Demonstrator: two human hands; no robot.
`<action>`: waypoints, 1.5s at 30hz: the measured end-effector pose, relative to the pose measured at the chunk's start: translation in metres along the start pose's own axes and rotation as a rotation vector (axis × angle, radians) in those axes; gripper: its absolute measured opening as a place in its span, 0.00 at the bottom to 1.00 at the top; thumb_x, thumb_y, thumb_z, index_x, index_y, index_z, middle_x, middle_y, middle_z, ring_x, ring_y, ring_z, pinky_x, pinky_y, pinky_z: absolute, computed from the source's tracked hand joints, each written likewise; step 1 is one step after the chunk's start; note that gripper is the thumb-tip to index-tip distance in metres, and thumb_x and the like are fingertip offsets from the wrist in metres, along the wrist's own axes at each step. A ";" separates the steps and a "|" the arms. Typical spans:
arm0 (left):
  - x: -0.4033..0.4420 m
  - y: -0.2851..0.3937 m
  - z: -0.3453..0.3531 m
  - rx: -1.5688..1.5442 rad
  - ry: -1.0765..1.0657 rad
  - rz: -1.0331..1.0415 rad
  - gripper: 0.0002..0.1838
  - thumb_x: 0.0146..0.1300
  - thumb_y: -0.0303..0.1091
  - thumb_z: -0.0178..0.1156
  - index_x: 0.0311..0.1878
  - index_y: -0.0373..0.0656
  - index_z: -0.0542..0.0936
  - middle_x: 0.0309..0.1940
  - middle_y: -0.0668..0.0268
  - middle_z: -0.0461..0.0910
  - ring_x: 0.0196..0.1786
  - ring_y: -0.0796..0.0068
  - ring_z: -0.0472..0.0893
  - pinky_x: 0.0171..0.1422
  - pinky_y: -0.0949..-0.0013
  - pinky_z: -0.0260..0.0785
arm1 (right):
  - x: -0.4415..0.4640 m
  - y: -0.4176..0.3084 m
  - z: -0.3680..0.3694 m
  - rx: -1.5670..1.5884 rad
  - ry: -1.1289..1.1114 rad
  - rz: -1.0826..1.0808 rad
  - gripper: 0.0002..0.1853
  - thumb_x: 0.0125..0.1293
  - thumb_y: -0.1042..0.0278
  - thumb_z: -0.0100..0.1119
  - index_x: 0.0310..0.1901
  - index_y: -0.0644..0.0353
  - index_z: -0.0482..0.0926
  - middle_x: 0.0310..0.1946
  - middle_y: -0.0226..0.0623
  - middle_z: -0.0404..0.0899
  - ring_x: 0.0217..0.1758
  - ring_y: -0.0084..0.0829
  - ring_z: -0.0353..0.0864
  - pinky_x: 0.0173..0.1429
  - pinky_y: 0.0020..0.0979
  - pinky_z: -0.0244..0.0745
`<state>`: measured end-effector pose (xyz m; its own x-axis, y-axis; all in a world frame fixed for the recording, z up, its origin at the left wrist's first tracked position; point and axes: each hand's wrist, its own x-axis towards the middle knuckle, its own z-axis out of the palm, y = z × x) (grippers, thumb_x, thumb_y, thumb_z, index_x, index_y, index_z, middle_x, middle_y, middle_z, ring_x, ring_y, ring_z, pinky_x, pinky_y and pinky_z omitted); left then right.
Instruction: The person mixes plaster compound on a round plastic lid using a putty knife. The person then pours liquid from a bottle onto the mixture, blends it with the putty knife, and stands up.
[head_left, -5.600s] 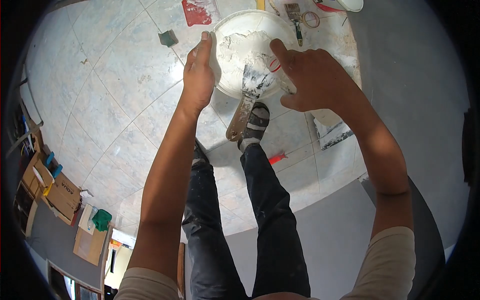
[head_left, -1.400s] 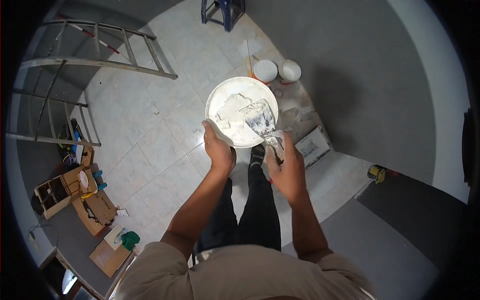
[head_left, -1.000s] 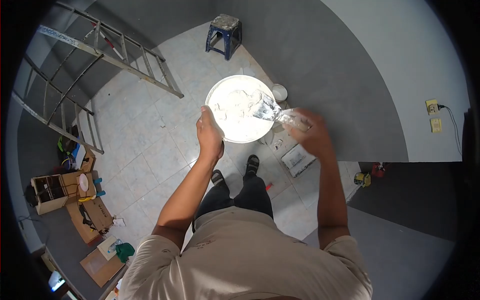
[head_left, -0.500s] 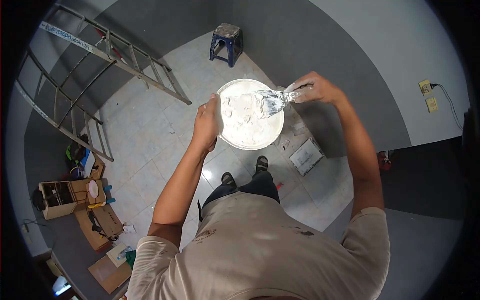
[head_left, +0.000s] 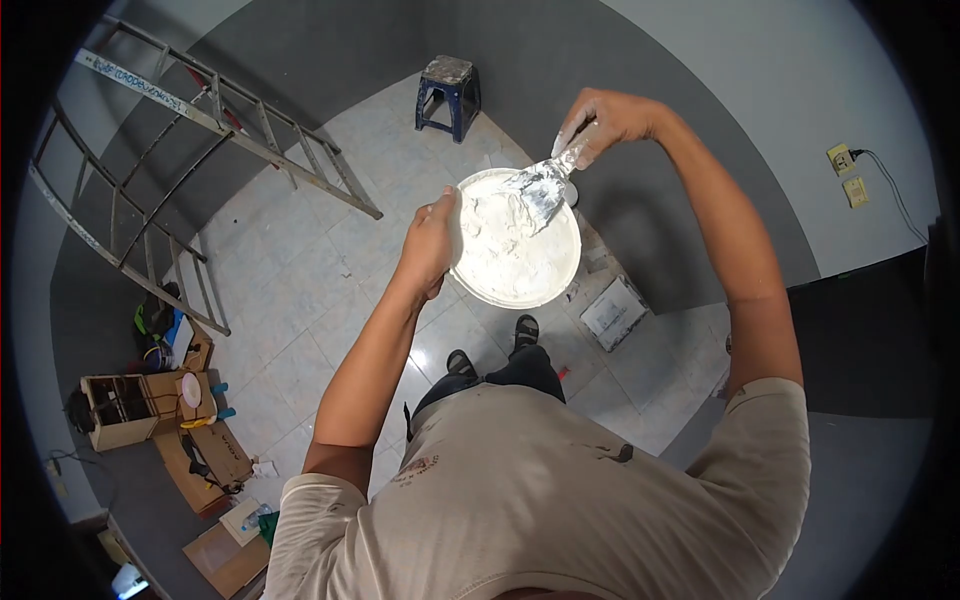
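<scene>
My left hand (head_left: pixel 430 240) grips the left rim of a round white tub (head_left: pixel 574 262), thumb on top and fingers underneath. Thick white paste (head_left: pixel 505 255) fills the tub, its surface lumpy on the far side and smoother nearer me. In my right hand (head_left: pixel 605 125) is the handle of a putty knife (head_left: pixel 541 192), held from the far right. Its metal blade is smeared with white and rests on or just over the paste near the far rim; exact contact is hard to tell. White residue coats my right fingers.
A metal ladder (head_left: pixel 270 145) leans at the left. A small blue stool (head_left: pixel 449 98) stands by the far wall. On the tiled floor (head_left: pixel 300 290) lies a whitish rectangular container (head_left: pixel 615 312). Cardboard (head_left: pixel 215 455) and tools lie lower left; a wall outlet (head_left: pixel 840 158) holds a plug.
My right hand has moved up and slightly left, turning the putty knife so its blade points more toward me. The tub has shifted a little right and nearer with my left hand.
</scene>
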<state>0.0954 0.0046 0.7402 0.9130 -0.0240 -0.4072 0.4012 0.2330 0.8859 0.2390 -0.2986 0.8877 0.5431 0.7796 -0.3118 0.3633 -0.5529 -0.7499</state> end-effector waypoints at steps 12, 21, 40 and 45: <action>0.004 -0.016 0.009 0.099 -0.082 -0.038 0.41 0.74 0.65 0.53 0.65 0.29 0.75 0.31 0.65 0.79 0.20 0.77 0.71 0.16 0.68 0.56 | 0.017 -0.134 0.010 -0.712 -0.064 -0.277 0.15 0.45 0.70 0.78 0.37 0.64 0.91 0.32 0.39 0.90 0.37 0.39 0.88 0.43 0.36 0.82; -0.023 0.031 0.007 -0.179 0.062 0.005 0.29 0.81 0.52 0.48 0.60 0.29 0.77 0.40 0.60 0.82 0.31 0.69 0.78 0.33 0.66 0.65 | -0.041 -0.163 0.155 -1.585 0.245 -0.583 0.03 0.49 0.70 0.65 0.25 0.58 0.83 0.25 0.29 0.73 0.34 0.27 0.75 0.47 0.32 0.74; -0.037 0.018 0.018 -0.282 0.076 0.168 0.30 0.82 0.54 0.47 0.56 0.29 0.76 0.41 0.56 0.84 0.36 0.71 0.85 0.33 0.68 0.76 | -0.112 -0.131 0.116 -0.618 0.671 -0.167 0.14 0.59 0.73 0.72 0.47 0.64 0.88 0.33 0.37 0.80 0.35 0.35 0.81 0.40 0.36 0.76; -0.056 0.015 0.025 -0.332 0.079 0.162 0.32 0.83 0.56 0.47 0.58 0.28 0.76 0.46 0.55 0.84 0.45 0.72 0.85 0.48 0.68 0.78 | -0.120 -0.143 0.107 -0.391 0.685 0.008 0.14 0.60 0.72 0.74 0.46 0.67 0.89 0.32 0.38 0.84 0.31 0.31 0.81 0.38 0.33 0.75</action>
<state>0.0518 -0.0150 0.7816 0.9491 0.1107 -0.2950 0.1946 0.5302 0.8252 0.0412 -0.2815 0.9697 0.8458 0.4912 0.2082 0.5288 -0.7199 -0.4495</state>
